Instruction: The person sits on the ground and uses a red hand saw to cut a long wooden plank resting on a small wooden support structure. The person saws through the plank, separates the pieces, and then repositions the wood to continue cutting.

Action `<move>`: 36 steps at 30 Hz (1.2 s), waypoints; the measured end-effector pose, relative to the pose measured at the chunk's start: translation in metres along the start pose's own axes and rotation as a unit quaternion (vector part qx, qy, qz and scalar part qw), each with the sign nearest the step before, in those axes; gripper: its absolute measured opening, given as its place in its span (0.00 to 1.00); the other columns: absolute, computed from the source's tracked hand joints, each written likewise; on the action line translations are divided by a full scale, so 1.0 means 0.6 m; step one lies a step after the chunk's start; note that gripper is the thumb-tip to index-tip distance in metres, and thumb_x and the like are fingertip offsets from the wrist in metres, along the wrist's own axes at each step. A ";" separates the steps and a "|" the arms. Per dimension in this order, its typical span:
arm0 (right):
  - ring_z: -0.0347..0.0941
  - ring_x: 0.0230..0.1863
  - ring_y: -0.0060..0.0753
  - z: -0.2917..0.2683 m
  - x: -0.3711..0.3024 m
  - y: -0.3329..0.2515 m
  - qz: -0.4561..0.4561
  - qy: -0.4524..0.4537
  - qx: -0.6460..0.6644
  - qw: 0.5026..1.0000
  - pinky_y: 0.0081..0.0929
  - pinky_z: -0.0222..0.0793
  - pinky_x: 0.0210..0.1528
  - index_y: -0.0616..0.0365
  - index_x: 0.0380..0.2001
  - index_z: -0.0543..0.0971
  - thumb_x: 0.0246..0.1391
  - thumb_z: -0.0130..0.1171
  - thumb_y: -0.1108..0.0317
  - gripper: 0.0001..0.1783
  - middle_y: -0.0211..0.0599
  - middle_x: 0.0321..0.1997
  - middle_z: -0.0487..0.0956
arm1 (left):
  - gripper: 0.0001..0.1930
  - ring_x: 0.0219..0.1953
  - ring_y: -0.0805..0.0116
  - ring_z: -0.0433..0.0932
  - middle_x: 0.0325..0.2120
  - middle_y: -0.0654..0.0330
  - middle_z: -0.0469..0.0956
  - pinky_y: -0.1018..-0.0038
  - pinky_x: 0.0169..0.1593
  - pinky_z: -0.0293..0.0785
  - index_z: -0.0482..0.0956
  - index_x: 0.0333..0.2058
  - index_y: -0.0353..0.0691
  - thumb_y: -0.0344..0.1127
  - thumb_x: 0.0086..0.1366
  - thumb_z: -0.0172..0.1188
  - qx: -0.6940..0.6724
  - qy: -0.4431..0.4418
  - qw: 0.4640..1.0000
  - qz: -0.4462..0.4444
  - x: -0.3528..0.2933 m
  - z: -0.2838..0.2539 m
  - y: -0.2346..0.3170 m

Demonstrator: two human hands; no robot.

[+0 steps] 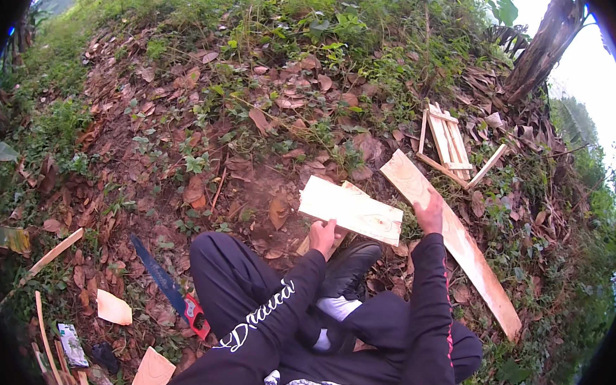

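Observation:
My left hand (pixel 322 238) is closed on the near edge of a short, pale wooden board (pixel 351 207), with the thumb on top. The board lies at a slant just beyond my dark shoe (pixel 351 269). Beneath it, the edge of another wooden piece (pixel 353 188) pokes out; most of that piece is hidden. To the right, a long wooden plank (pixel 467 250) stretches from the middle of the ground back toward my right side. My right hand (pixel 430 213) grips its left edge near the far end, fingers partly hidden.
A handsaw (pixel 159 277) with a blue blade and red handle lies left of my bent knee. Offcuts (pixel 114 308) and thin wood strips (pixel 52 363) lie farther left. At the right stands a small slatted wooden frame (pixel 449 138), near a leaning tree trunk (pixel 542 40). Dry leaves cover the slope.

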State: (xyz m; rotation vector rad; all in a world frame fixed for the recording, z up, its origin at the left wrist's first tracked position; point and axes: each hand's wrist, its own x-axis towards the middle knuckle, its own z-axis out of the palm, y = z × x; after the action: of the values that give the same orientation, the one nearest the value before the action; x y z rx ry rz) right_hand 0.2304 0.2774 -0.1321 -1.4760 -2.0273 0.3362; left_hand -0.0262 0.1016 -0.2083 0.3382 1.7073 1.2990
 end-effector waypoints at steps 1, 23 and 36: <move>0.64 0.60 0.56 0.004 -0.013 -0.058 -0.027 -0.060 0.016 0.998 0.41 0.59 0.64 0.66 0.54 0.68 0.47 0.63 0.64 0.31 0.55 0.57 0.69 | 0.18 0.26 0.71 0.80 0.26 0.59 0.80 0.74 0.28 0.72 0.78 0.32 0.32 0.45 0.62 0.61 0.093 0.000 0.994 0.048 -0.004 -0.014 -0.005; 0.54 0.65 0.63 0.123 -0.141 -0.150 0.112 -0.234 -0.089 0.962 0.54 0.55 0.65 0.55 0.65 0.51 0.19 0.78 0.35 0.72 0.58 0.62 0.61 | 0.24 0.42 0.50 0.72 0.36 0.49 0.68 0.61 0.49 0.69 0.73 0.40 0.36 0.46 0.51 0.70 0.476 0.296 0.824 0.089 -0.323 -0.727 -0.246; 0.36 0.75 0.57 0.101 -0.167 -0.175 0.089 -0.258 -0.136 0.952 0.63 0.46 0.69 0.48 0.70 0.46 0.20 0.77 0.34 0.76 0.49 0.76 0.42 | 0.24 0.49 0.46 0.70 0.43 0.48 0.70 0.56 0.53 0.66 0.72 0.43 0.38 0.47 0.54 0.66 0.501 0.277 0.819 0.029 -0.426 -0.645 -0.147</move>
State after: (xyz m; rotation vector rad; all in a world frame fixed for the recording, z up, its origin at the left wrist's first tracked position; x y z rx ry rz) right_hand 0.1331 0.1565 -0.1562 -1.9009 -2.4256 0.5870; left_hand -0.1724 -0.3438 -0.1540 0.6479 2.8308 0.4034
